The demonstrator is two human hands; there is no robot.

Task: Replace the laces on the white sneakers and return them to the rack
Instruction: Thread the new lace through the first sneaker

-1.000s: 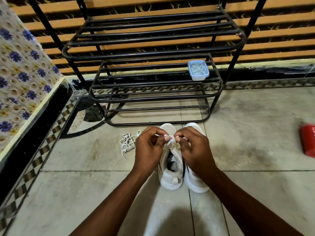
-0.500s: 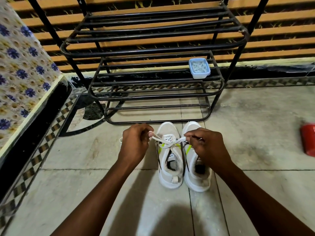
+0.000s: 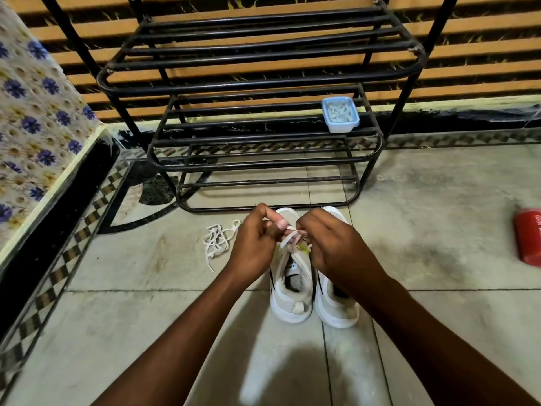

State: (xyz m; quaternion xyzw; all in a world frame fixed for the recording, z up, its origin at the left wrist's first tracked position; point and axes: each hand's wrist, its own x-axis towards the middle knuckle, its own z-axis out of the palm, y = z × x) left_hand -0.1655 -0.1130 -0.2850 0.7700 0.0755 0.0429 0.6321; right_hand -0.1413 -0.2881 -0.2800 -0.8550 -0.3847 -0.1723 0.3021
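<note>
Hands meet just in front of the rack's [image 3: 263,64] bottom rail: the left hand [image 3: 251,247] and the right hand [image 3: 330,249], fingers curled, each pinch a strand of the white lace [image 3: 288,239] over the tongue of one white sneaker [image 3: 292,306], knuckles nearly touching. That sneaker stands on the floor [image 3: 439,230], toe toward the rack, with the second sneaker [image 3: 336,316] touching it on the right, partly covered by the right wrist. A loose lace [image 3: 216,240] lies tangled on the floor before the rack's left end. At the right end of the rack's middle shelf sits a small blue container [image 3: 340,114]. Well right of the rack lies a red bottle [image 3: 530,238]; to its left is a floral-sheeted bed [image 3: 35,127].
</note>
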